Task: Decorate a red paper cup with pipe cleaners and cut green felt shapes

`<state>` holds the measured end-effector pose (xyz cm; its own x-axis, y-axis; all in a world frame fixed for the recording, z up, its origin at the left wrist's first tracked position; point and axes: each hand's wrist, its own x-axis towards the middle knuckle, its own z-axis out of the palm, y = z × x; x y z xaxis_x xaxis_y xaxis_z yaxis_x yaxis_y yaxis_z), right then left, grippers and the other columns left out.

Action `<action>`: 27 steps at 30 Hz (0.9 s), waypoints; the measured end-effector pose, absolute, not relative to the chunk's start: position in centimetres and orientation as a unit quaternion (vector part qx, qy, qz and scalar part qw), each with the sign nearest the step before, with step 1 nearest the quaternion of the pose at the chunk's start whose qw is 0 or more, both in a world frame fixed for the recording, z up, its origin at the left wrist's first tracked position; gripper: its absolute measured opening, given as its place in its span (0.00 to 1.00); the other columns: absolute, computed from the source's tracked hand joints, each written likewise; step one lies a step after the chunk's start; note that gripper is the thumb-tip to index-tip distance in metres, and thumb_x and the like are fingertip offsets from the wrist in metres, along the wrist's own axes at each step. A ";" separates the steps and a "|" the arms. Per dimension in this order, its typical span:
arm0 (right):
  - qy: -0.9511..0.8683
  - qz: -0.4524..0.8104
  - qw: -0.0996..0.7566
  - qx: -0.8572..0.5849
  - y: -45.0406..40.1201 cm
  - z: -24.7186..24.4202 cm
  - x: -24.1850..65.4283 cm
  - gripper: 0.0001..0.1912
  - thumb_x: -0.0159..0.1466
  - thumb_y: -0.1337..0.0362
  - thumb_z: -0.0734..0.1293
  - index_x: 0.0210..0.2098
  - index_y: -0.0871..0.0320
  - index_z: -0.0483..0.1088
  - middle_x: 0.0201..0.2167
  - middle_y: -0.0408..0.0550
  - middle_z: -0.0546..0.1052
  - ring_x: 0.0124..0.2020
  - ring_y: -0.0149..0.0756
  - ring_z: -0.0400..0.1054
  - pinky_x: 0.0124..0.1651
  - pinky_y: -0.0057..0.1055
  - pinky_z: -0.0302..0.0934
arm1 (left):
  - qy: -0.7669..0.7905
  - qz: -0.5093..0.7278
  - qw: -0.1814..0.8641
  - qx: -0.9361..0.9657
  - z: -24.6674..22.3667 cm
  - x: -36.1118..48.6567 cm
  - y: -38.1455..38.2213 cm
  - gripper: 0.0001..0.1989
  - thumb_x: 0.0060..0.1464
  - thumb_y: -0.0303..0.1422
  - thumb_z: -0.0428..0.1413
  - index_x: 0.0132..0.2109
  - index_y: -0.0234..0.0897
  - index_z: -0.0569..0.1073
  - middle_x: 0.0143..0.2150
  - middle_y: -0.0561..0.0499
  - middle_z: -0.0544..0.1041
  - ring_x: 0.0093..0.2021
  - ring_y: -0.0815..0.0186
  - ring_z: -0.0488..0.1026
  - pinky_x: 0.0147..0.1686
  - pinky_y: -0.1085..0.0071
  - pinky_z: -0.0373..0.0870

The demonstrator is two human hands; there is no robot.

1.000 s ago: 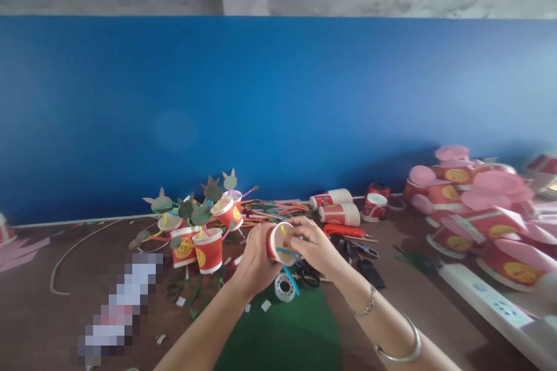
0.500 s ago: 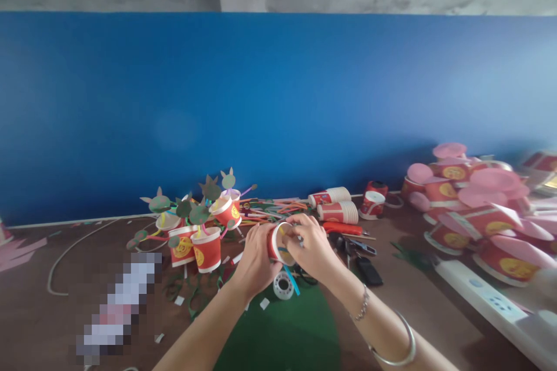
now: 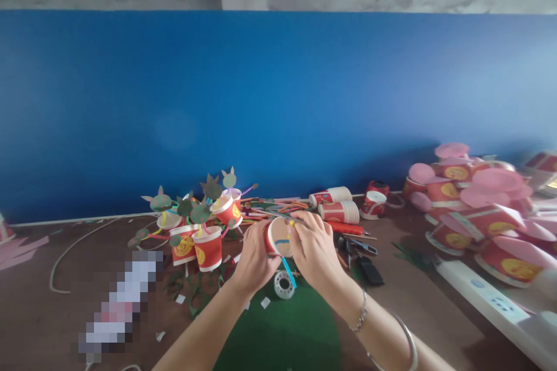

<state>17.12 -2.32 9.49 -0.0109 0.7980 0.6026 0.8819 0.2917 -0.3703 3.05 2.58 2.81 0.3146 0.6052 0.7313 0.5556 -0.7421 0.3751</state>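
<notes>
My left hand (image 3: 256, 255) is wrapped around a red and white paper cup (image 3: 279, 231), whose open mouth is tilted toward me and to the right. A blue straw (image 3: 288, 272) pokes out at the lower side of the cup, and a blue strip shows inside it. At the cup's upper right rim, my right hand (image 3: 314, 246) is closed with the fingertips pinching a small yellow straw end (image 3: 291, 222). Most of the yellow piece is hidden by the fingers. Below the hands a roll of white tape (image 3: 284, 285) lies at the green paper's (image 3: 278, 330) edge.
Red cups with green paper animal heads (image 3: 207, 248) stand at left. Behind lie loose straws (image 3: 278, 206) and stacked paper cups (image 3: 338, 212). On the right are a red cutter (image 3: 346, 228), a black key fob (image 3: 370, 271), a white power strip (image 3: 487, 301) and pink-topped cups (image 3: 496, 185).
My right hand's fingers have moved from inside the cup's mouth to its upper right rim, where a yellow straw end now shows. The cup has turned, showing more of its inside.
</notes>
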 end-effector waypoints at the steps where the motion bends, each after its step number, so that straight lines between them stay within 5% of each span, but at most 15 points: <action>1: -0.707 -0.062 0.387 -0.589 -2.3 9.5 17.2 0.10 0.64 0.67 0.57 0.33 0.56 0.70 0.42 0.49 0.72 0.44 0.41 0.63 0.44 0.38 0.52 | 0.359 0.462 0.027 0.810 2.8 3.1 2.6 0.35 0.37 0.19 0.51 0.55 0.35 0.54 0.50 0.40 0.66 0.50 0.54 0.65 0.49 0.55 0.64; 7: -0.703 -0.048 0.439 -0.558 -2.1 9.5 17.6 0.09 0.64 0.63 0.60 0.33 0.55 0.71 0.35 0.45 0.75 0.38 0.37 0.64 0.41 0.34 0.50 | 0.359 0.463 0.029 0.810 2.8 3.1 2.5 0.35 0.37 0.19 0.51 0.55 0.36 0.54 0.49 0.40 0.66 0.50 0.54 0.65 0.48 0.56 0.64; 18: -0.739 -0.034 0.377 -0.558 -2.2 9.6 17.3 0.14 0.62 0.68 0.59 0.21 0.57 0.67 0.25 0.44 0.74 0.32 0.34 0.62 0.36 0.31 0.47 | 0.339 0.448 0.041 0.826 2.7 3.2 2.3 0.34 0.40 0.21 0.52 0.56 0.38 0.53 0.49 0.41 0.66 0.51 0.53 0.65 0.50 0.52 0.62; 27: -0.672 0.005 0.454 -0.585 -1.3 8.7 17.4 0.05 0.58 0.64 0.66 0.26 0.54 0.72 0.25 0.40 0.77 0.28 0.33 0.68 0.40 0.32 0.51 | 0.332 0.459 0.024 0.824 2.7 3.4 2.1 0.35 0.37 0.19 0.52 0.55 0.36 0.54 0.48 0.41 0.67 0.50 0.54 0.66 0.50 0.54 0.63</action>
